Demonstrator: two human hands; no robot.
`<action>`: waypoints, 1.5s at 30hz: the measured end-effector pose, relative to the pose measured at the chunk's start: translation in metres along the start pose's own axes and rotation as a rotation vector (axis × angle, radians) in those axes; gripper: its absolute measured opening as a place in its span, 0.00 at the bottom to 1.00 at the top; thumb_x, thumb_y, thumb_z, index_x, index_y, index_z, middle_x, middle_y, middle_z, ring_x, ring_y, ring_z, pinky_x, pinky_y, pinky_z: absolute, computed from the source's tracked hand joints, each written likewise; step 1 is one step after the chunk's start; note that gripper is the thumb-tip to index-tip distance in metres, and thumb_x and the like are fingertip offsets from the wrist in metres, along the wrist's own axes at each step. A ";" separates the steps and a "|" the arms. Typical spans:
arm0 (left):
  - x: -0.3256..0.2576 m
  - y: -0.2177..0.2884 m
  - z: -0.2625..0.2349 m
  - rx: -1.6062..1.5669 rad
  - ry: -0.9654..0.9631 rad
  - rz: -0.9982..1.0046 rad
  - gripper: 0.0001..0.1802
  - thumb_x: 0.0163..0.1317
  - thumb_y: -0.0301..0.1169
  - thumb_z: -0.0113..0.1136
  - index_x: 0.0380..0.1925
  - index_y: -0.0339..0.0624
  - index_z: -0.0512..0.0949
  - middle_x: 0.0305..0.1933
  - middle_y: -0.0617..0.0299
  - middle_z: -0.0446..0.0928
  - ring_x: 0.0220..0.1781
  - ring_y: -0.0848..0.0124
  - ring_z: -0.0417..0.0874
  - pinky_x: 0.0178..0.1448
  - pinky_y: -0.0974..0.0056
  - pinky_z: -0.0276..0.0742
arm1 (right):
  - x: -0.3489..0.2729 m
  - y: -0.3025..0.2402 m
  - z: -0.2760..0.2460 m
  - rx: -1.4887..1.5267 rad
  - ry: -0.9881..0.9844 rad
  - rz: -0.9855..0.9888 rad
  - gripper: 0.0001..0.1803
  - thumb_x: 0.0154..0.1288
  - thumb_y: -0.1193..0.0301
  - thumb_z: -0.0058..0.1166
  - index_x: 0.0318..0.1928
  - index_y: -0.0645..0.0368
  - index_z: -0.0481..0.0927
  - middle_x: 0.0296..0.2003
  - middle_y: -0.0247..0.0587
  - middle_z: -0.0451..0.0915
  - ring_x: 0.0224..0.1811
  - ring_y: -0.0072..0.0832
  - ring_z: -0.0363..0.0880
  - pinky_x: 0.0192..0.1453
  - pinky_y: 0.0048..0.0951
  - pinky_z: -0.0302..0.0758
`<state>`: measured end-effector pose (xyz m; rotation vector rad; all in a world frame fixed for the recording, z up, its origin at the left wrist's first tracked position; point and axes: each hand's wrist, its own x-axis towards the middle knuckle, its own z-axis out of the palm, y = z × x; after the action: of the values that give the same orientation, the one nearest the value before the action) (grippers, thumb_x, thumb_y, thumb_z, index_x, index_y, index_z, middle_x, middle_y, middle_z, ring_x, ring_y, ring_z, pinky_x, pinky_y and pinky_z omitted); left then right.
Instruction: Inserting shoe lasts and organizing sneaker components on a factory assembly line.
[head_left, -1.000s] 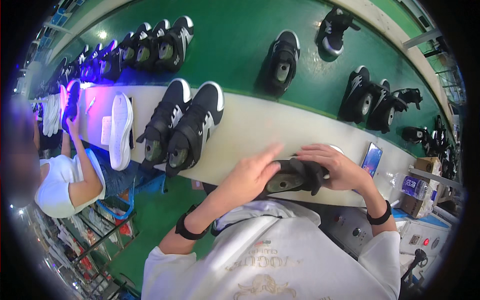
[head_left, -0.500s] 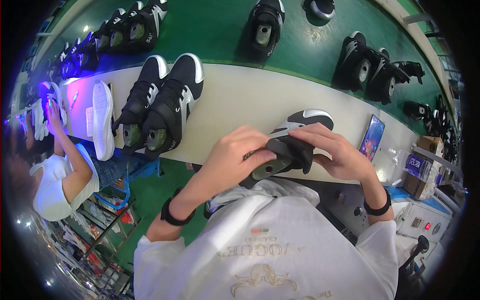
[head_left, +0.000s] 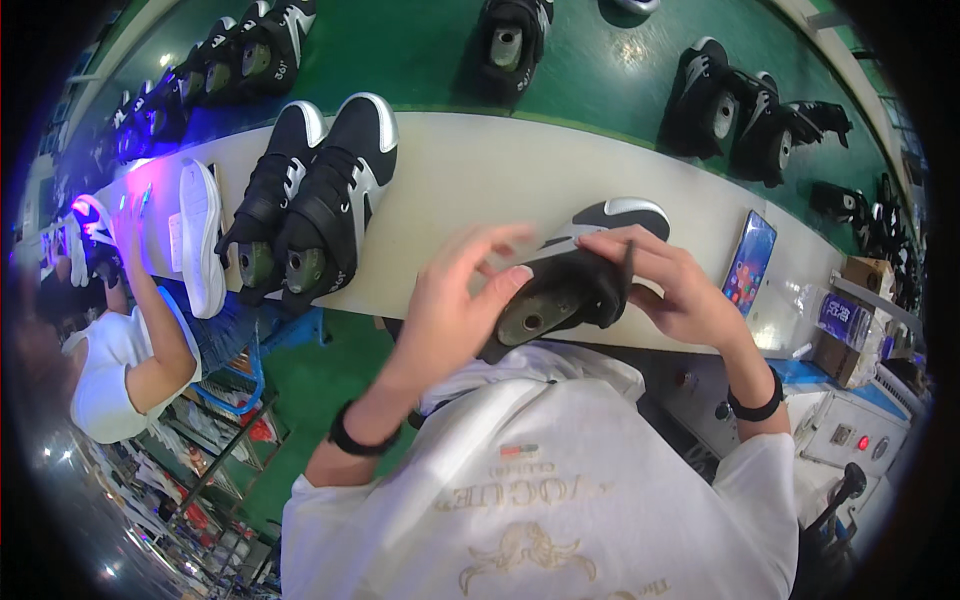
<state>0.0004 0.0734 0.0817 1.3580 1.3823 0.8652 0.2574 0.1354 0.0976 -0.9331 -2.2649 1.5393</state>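
Observation:
A black shoe (head_left: 590,262) with a silver toe cap lies at the near edge of the table, toe pointing away from me. Inside its heel opening sits a dark green shoe last (head_left: 535,315). My right hand (head_left: 685,295) grips the shoe's right side, with a black strap end (head_left: 628,265) standing up between the fingers. At the shoe's left side is my left hand (head_left: 462,290), its fingers apart and partly blurred, the thumb beside the opening. It holds nothing that I can see.
Two similar shoes (head_left: 335,200) stand left on the white table (head_left: 450,170), beside a white sole (head_left: 203,240). A phone (head_left: 750,265) lies to the right. More shoes (head_left: 735,105) rest on the green surface behind. A co-worker (head_left: 140,360) works at far left under purple light.
My left hand has drawn off the shoe and its fingers have spread. More of the last now shows in the heel opening. The strap end now stands up at my right fingers.

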 end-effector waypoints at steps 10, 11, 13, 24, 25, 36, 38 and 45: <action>0.033 -0.034 -0.005 0.448 -0.137 0.304 0.11 0.68 0.36 0.59 0.39 0.42 0.85 0.35 0.54 0.82 0.36 0.55 0.83 0.39 0.57 0.78 | 0.003 -0.005 -0.002 0.007 -0.071 -0.109 0.35 0.50 0.92 0.53 0.61 0.58 0.77 0.58 0.45 0.79 0.63 0.46 0.75 0.67 0.42 0.72; 0.037 -0.030 -0.010 0.469 -0.123 0.349 0.11 0.67 0.37 0.60 0.34 0.43 0.84 0.32 0.55 0.81 0.34 0.55 0.83 0.36 0.55 0.77 | 0.007 -0.006 -0.002 0.008 -0.073 -0.114 0.35 0.50 0.92 0.53 0.61 0.58 0.77 0.58 0.45 0.79 0.63 0.46 0.75 0.67 0.42 0.72; 0.034 -0.009 -0.011 0.548 -0.056 0.377 0.11 0.64 0.38 0.63 0.27 0.43 0.82 0.25 0.56 0.80 0.31 0.56 0.83 0.33 0.53 0.77 | 0.009 -0.008 -0.009 -0.014 -0.122 -0.071 0.33 0.52 0.90 0.57 0.61 0.61 0.76 0.57 0.48 0.79 0.60 0.44 0.76 0.59 0.39 0.77; -0.042 0.008 0.002 0.303 -0.493 0.301 0.10 0.56 0.23 0.62 0.39 0.39 0.82 0.57 0.53 0.77 0.51 0.58 0.84 0.51 0.61 0.83 | 0.025 -0.015 0.019 -0.238 0.106 -0.097 0.29 0.42 0.79 0.73 0.51 0.60 0.84 0.40 0.40 0.85 0.49 0.42 0.81 0.72 0.54 0.68; -0.038 0.008 -0.006 0.304 -0.497 0.302 0.10 0.56 0.23 0.62 0.39 0.39 0.82 0.57 0.53 0.77 0.51 0.58 0.84 0.51 0.61 0.83 | 0.022 -0.011 0.021 -0.251 0.083 -0.110 0.29 0.43 0.79 0.72 0.51 0.61 0.82 0.39 0.40 0.83 0.48 0.39 0.80 0.64 0.48 0.73; 0.005 -0.012 0.009 0.279 -0.129 0.566 0.20 0.42 0.34 0.78 0.38 0.49 0.83 0.46 0.62 0.74 0.43 0.62 0.76 0.40 0.60 0.76 | 0.032 -0.011 0.033 -0.251 0.064 -0.162 0.26 0.45 0.72 0.71 0.46 0.59 0.72 0.39 0.39 0.75 0.44 0.40 0.73 0.47 0.38 0.72; 0.008 -0.016 0.007 0.300 -0.084 0.575 0.19 0.42 0.32 0.78 0.38 0.49 0.84 0.44 0.63 0.75 0.42 0.63 0.78 0.39 0.62 0.76 | 0.028 -0.011 0.026 -0.214 0.043 -0.116 0.26 0.47 0.76 0.70 0.47 0.60 0.74 0.41 0.40 0.77 0.46 0.41 0.74 0.48 0.39 0.74; 0.005 -0.025 0.015 0.268 0.083 0.683 0.16 0.35 0.23 0.78 0.27 0.44 0.83 0.27 0.65 0.78 0.29 0.67 0.79 0.29 0.66 0.74 | -0.036 -0.026 -0.002 0.258 0.040 0.089 0.13 0.56 0.82 0.64 0.43 0.63 0.85 0.41 0.41 0.85 0.41 0.37 0.81 0.46 0.34 0.78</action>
<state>0.0076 0.0732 0.0535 2.0808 1.1224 1.2119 0.2759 0.1079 0.1270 -0.9917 -1.9612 1.7806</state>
